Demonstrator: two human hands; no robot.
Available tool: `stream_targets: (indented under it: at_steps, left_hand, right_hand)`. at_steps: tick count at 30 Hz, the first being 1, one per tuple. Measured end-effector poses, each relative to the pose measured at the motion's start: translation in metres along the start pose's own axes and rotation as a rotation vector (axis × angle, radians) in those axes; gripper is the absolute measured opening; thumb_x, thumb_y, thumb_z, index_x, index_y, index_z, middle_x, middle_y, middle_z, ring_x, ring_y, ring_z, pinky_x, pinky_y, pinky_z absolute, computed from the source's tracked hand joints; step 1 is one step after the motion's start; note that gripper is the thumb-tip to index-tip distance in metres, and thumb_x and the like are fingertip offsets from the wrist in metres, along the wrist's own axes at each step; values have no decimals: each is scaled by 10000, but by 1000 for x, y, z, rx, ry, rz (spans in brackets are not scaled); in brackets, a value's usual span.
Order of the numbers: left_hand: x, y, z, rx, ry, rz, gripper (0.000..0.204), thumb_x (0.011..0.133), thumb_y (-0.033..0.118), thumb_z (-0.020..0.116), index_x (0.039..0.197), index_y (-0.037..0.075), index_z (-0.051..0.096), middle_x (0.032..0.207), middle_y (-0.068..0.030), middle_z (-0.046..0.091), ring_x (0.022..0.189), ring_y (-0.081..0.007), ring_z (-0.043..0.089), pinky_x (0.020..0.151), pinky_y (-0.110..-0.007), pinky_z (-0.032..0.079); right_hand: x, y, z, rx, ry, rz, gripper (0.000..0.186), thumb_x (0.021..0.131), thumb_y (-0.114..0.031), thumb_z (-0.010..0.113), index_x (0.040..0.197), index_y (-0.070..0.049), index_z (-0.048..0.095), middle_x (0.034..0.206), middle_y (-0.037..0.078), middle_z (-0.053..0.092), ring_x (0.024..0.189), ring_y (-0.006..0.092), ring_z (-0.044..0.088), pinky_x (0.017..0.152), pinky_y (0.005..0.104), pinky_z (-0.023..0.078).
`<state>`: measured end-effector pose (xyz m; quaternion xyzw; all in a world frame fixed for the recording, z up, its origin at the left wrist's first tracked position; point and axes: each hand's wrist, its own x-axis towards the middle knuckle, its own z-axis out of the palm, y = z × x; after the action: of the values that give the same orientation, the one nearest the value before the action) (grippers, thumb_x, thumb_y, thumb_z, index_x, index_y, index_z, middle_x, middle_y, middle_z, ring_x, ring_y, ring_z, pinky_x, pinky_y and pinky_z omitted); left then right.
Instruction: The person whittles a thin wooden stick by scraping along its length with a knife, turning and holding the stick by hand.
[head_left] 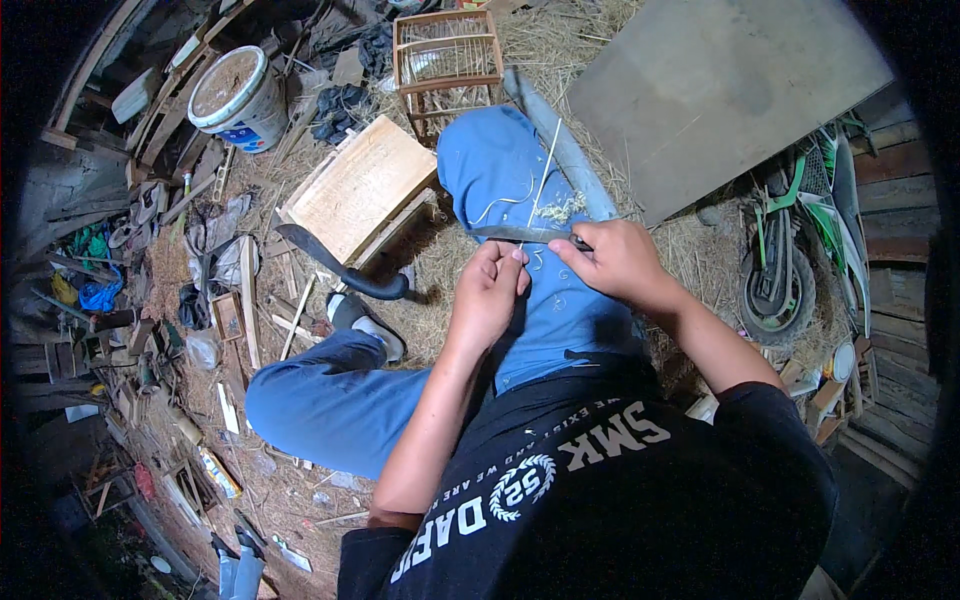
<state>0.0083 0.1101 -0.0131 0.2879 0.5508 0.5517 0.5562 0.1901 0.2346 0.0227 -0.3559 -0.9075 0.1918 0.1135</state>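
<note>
My right hand (618,262) is closed round the handle of a knife (515,234), its blade pointing left across my thigh. A thin pale strip (545,175), like split bamboo or wood, runs up and away from my left hand (487,288). My left fingertips pinch its near end just below the blade. The blade crosses the strip; whether the edge bites into it is too small to tell. Curled shavings (560,208) lie on my blue jeans (490,150). Left of my knee, a large curved blade with a black handle (385,287) rests by a wooden bench (365,185).
A small wooden cage (446,60) with thin bars stands beyond my knee. A white bucket (245,110) is at the far left, a flat sheet (730,90) at the far right. A green-and-white motorbike (785,240) stands right. Wood scraps (250,300) and straw litter the ground.
</note>
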Motion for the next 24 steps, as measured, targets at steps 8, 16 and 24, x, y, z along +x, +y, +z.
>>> stream_targets:
  at_steps: [8,16,24]
  left_hand:
    - [7,-5,5,54,82,46,185,1101,141,566,990,1,613,735,13,574,644,-56,491,582,-252,385]
    - [-11,-15,-12,138,34,64,148,1102,140,571,1008,33,611,780,22,560,707,-56,488,622,-244,384]
    - [-80,-37,-41,135,102,-20,179,1110,145,554,974,31,582,742,24,544,686,-51,480,635,-241,399]
  right_hand:
    - [4,-6,-9,-42,-26,-23,557,966,-510,688,648,-58,619,582,191,605,586,423,651,554,510,504]
    - [5,-10,-7,-124,-6,6,586,971,-544,670,644,-59,636,588,195,619,591,433,656,563,515,518]
    - [4,-3,-8,-77,-34,89,630,980,-605,622,659,-65,669,610,189,646,613,420,679,584,525,529]
